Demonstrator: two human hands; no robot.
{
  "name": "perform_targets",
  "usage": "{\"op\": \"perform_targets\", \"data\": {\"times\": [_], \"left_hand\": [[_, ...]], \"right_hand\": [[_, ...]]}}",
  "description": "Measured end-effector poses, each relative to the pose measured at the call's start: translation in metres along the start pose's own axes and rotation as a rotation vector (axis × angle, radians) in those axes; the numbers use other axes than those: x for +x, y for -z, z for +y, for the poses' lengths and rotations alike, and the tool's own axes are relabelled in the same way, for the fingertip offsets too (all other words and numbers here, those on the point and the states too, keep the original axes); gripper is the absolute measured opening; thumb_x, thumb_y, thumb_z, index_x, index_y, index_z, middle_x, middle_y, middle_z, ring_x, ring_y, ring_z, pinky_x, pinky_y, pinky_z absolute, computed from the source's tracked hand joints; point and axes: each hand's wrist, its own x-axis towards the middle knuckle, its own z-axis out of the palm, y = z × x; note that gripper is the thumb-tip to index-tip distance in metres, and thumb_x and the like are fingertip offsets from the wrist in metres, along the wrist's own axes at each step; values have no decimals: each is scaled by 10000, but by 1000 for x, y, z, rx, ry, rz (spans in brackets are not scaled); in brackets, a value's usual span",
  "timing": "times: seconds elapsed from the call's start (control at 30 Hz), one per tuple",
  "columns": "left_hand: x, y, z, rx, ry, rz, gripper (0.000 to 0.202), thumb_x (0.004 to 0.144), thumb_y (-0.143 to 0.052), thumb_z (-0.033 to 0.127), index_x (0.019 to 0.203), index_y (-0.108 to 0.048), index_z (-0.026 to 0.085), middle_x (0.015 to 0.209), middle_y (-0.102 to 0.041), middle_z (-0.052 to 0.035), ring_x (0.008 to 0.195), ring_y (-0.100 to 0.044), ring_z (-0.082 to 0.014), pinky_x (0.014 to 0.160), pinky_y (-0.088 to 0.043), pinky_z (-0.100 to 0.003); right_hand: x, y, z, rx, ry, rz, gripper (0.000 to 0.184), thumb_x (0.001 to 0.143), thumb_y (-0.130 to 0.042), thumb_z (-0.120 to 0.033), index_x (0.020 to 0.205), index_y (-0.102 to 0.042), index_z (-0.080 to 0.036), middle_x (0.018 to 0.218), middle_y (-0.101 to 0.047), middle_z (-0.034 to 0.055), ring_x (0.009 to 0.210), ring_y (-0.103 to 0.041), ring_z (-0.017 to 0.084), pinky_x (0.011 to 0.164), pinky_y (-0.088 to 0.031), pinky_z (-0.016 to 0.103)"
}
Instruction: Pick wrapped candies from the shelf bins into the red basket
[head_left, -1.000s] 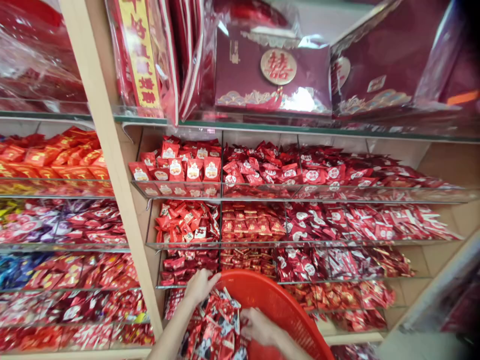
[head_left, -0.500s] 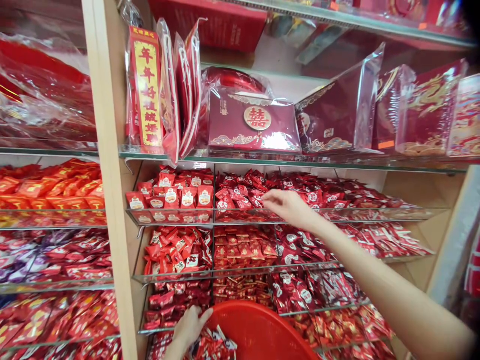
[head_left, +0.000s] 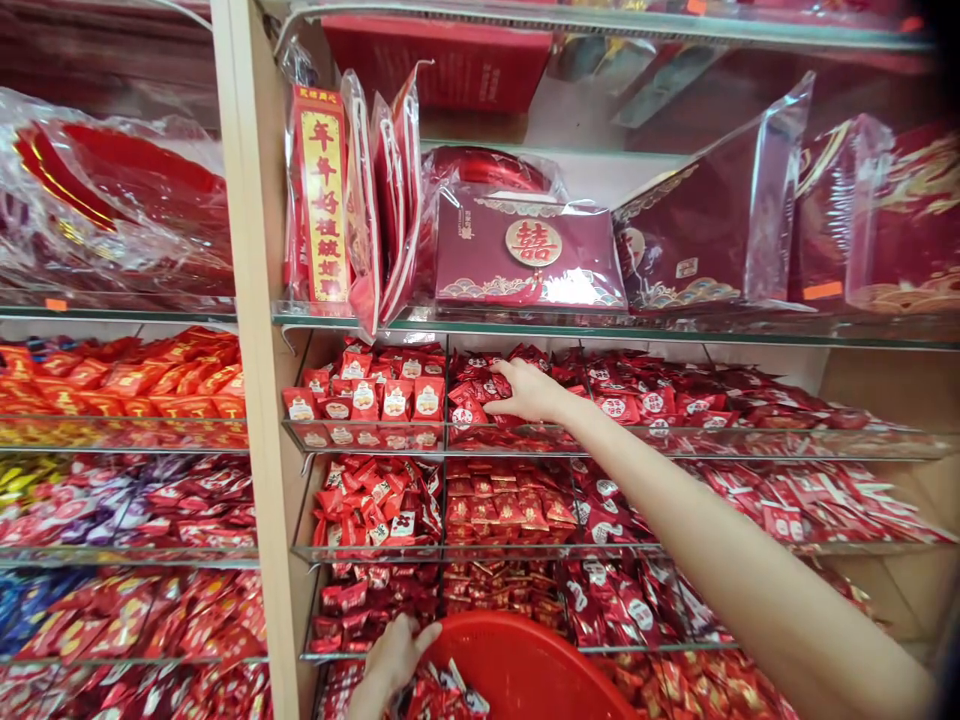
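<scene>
At bottom centre the left hand (head_left: pixel 394 655) was closed on the rim of the red basket (head_left: pixel 525 665) — apparently steadying it against the shelf front. The right hand (head_left: pixel 529 390), mid-frame, lay with its fingers curled on the dark-red packets (head_left: pixel 622 405) in the glass tray (head_left: pixel 750 442) — whether it held any, I could not tell. The tray's lip and the shelf under the gift box (head_left: pixel 529 255) hemmed it in.

right hand (head_left: pixel 529 390) | up from basket (head_left: pixel 525 650) | onto upper-bin sweets (head_left: pixel 469 400)

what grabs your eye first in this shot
The wall of red-wrapped sweets in clear compartments fills the view, with the right hand reaching into a top compartment. Above, a maroon gift box with a gold emblem sits on the glass shelf; at the bottom, the left hand holds a red basket.
</scene>
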Motion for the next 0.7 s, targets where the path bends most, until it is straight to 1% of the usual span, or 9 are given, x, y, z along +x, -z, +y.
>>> {"op": "perform_targets", "data": {"times": [0.07, 0.13, 0.23, 0.3, 0.37, 0.47, 0.57, 0.63, 0.7], "left_hand": [[0, -1, 0, -9, -6, 31, 527, 739, -376, 664, 795, -598, 189, 823, -671, -62, 811, -614, -217, 631, -370, -250], [0, -2, -2, -16, -6, 52, 528, 730, -384, 669, 787, -602, 191, 797, -670, -59, 788, -616, -215, 625, -371, -250], [0, -5, -3, -28, 5, 65, 531, 717, -397, 678, 783, -604, 194, 778, -670, -52, 778, -615, -210, 625, -373, -247], [0, -7, -4, -31, 10, 67, 529, 718, -400, 675, 785, -605, 192, 777, -670, -52, 781, -615, -209, 620, -371, -244], [-1, -9, -5, -30, 13, 67, 524, 728, -395, 666, 786, -604, 189, 776, -669, -55, 783, -614, -209, 609, -366, -242], [-2, -11, -6, -25, 12, 69, 518, 741, -384, 659, 781, -601, 190, 778, -669, -52, 780, -614, -207, 601, -361, -243], [-1, -11, -6, -25, -2, 67, 515, 739, -385, 661, 770, -599, 194, 784, -670, -44, 777, -615, -203, 604, -361, -240], [-1, -8, -5, -25, -13, 55, 514, 748, -376, 655, 767, -601, 193, 783, -671, -45, 784, -616, -202, 609, -361, -238], [-2, -6, -3, -18, -8, 20, 512, 765, -357, 643, 777, -602, 195, 796, -673, -48, 806, -615, -200, 621, -362, -236]], "right_hand": [[1, 0, -6, -20, -43, -3, 711, 683, -639, -474, 1253, -377, -139, 1128, -464, 126, 1062, -472, 277, 866, -390, 402], [1, 0, -10, -48, -52, 18, 695, 685, -632, -483, 1237, -384, -142, 1142, -461, 129, 1058, -476, 285, 851, -402, 407], [2, 0, -9, -64, -27, 68, 529, 757, -570, -447, 1179, -438, -156, 1123, -501, 117, 1028, -507, 264, 847, -405, 395], [3, 0, -3, -48, -19, 100, 409, 817, -505, -408, 1142, -468, -164, 1088, -539, 102, 1009, -523, 245, 849, -402, 383], [3, 0, 5, -23, -17, 127, 337, 860, -447, -345, 1145, -466, -165, 1065, -562, 92, 991, -533, 225, 836, -406, 363], [-1, 0, 12, -9, 25, 159, 352, 877, -412, -259, 1221, -399, -184, 1096, -553, 85, 993, -532, 208, 832, -407, 338], [-6, 1, 8, -35, 84, 153, 430, 870, -430, -282, 1282, -326, -212, 1176, -495, 93, 1036, -512, 223, 849, -404, 351], [-8, 1, 2, -51, 79, 122, 423, 869, -426, -307, 1271, -345, -202, 1189, -473, 104, 1041, -511, 239, 853, -405, 372], [-8, 1, -4, -50, 58, 92, 387, 868, -407, -289, 1239, -392, -180, 1184, -473, 110, 1044, -510, 252, 859, -404, 391]]}}
